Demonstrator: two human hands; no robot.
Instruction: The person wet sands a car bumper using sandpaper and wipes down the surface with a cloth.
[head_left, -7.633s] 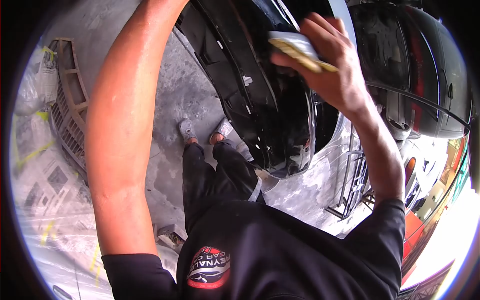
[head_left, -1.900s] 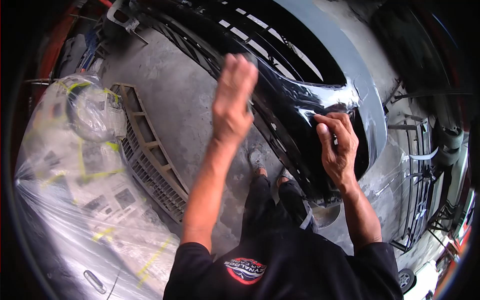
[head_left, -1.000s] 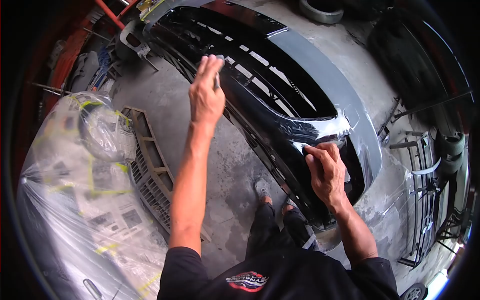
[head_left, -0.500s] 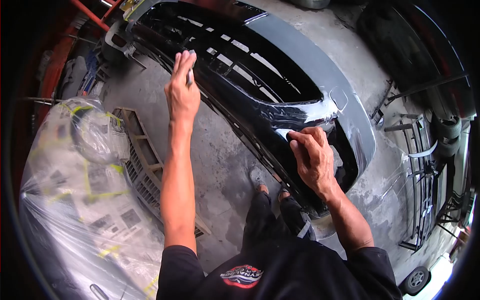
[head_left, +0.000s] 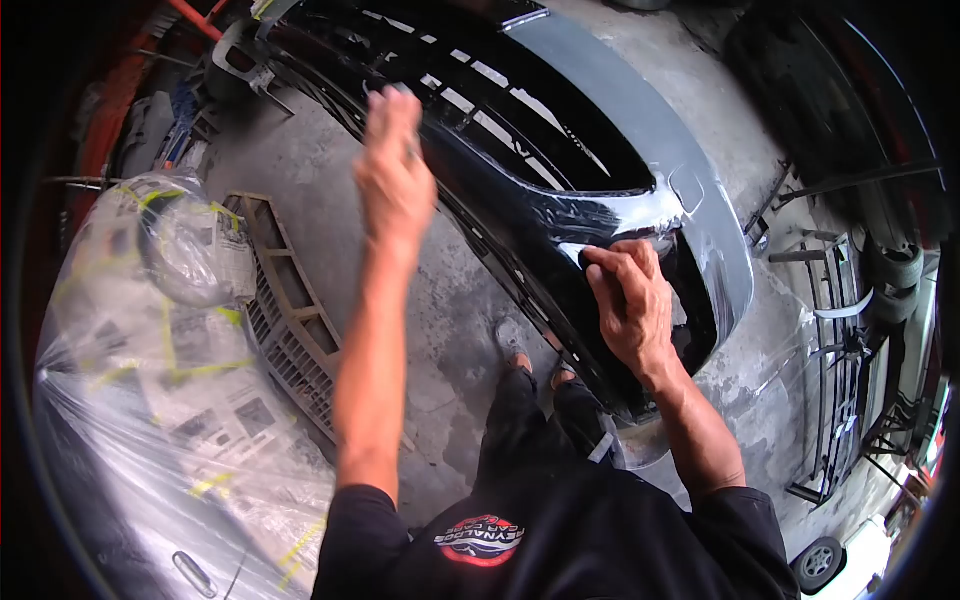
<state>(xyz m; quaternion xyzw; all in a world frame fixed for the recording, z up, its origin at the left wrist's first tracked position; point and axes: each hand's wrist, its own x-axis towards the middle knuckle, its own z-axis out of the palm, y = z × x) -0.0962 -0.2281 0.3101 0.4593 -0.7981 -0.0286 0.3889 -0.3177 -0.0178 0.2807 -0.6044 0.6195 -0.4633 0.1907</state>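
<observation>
A large car bumper point(head_left: 500, 190), glossy black with a grey outer band, lies across the upper middle. Blurred by motion, my left hand point(head_left: 395, 180) is over the bumper's near edge, its fingers pressed around a small grey thing that I cannot make out. My right hand point(head_left: 635, 305) rests at the bumper's right corner, beside a bright reflection, with bent fingers and thumb drawn together. Whatever is under those fingertips is hidden.
A slatted grille point(head_left: 290, 320) lies on the floor at the left, next to a plastic-wrapped car point(head_left: 180, 340). Metal racks point(head_left: 835, 350) stand at the right, near stacked tyres point(head_left: 893, 275). Another dark car part point(head_left: 820, 110) is at the upper right. My feet are below the bumper.
Since half a second ago my left hand has shifted slightly right and become blurred. My right hand stays at the same corner. Earlier, a yellow-and-white pad was in my right hand; it no longer shows.
</observation>
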